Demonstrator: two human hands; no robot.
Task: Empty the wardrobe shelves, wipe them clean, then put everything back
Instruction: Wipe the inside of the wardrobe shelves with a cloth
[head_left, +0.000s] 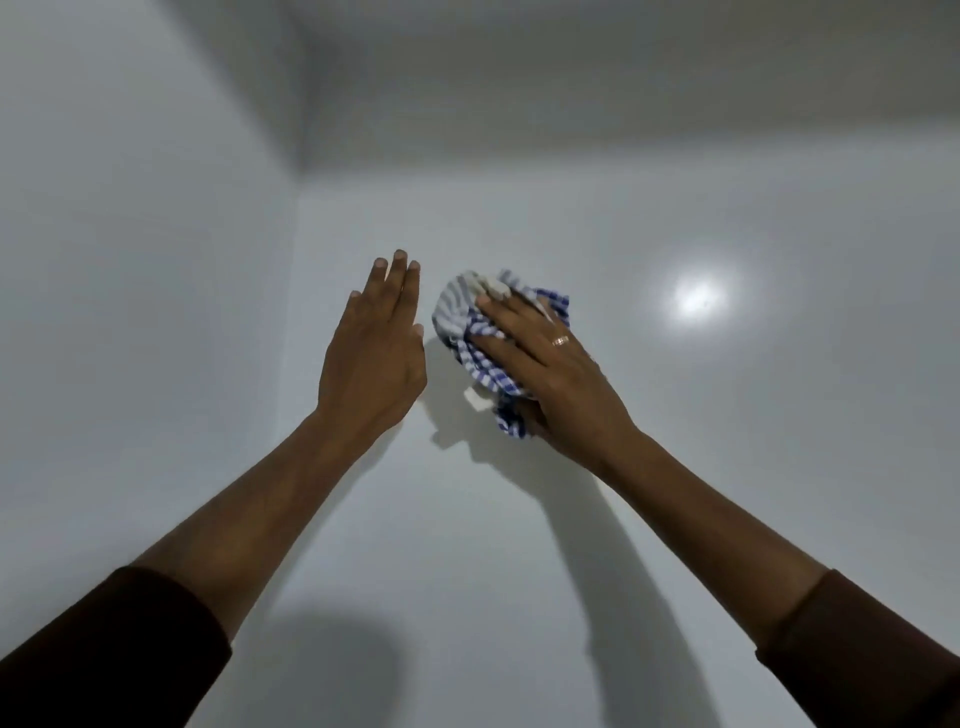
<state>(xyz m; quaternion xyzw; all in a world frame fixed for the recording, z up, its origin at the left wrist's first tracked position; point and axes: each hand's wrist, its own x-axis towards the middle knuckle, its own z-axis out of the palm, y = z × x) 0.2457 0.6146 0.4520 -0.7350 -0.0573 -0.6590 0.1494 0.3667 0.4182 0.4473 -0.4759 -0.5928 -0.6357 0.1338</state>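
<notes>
My dark sleeves (104, 649) frame the shelf (675, 467): left hand (371, 353) flat-fingered and empty, right hand (545, 374) gripping the checked cloth (470, 332), which I should press evenly into the corner.

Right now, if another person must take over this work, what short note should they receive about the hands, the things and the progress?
Left hand: open, fingers straight, holding nothing, just left of the cloth.
Right hand: pressing the bunched blue-and-white checked cloth onto the white shelf surface, fingers partly curled round it; a ring is on one finger.
Done: the shelf in view carries nothing except the cloth, so it looks emptied.
Left: finish wiping, then put everything back. The removed things and other shelves are out of view.
</notes>
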